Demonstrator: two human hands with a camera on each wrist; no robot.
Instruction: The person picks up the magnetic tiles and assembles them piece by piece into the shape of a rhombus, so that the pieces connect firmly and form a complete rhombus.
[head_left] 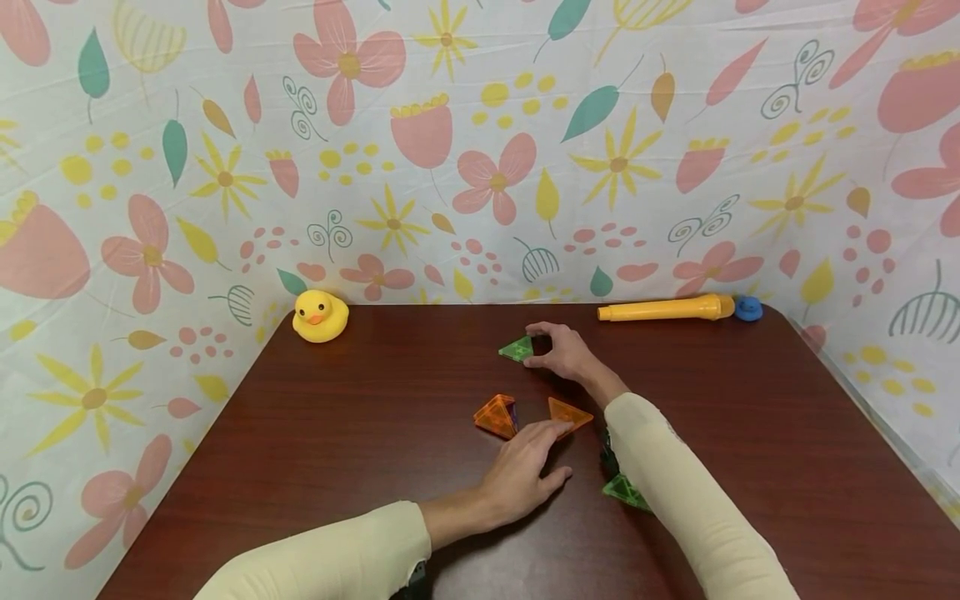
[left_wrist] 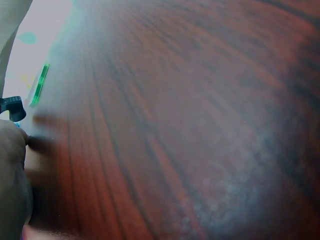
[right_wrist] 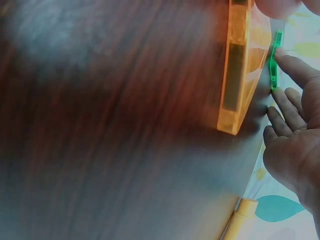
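Observation:
Near the far middle of the table, my right hand (head_left: 564, 350) pinches a green triangular magnetic tile (head_left: 516, 349) between thumb and finger. In the right wrist view this green tile (right_wrist: 273, 70) appears edge-on at the fingertips. My left hand (head_left: 522, 477) lies lower, its relaxed fingertips touching the near edge of a flat orange triangular tile (head_left: 567, 413). Just left of that tile sits a small orange cluster of tiles (head_left: 495, 416) with a dark purple side. Another green tile (head_left: 624, 492) is partly hidden under the right forearm.
A yellow rubber duck (head_left: 320, 317) stands at the back left of the brown table (head_left: 337, 433). Along the back right edge lie a yellow microphone-shaped stick (head_left: 663, 309) and a small blue duck-like toy (head_left: 748, 308). A flower-printed cloth (head_left: 480, 125) hangs behind the table.

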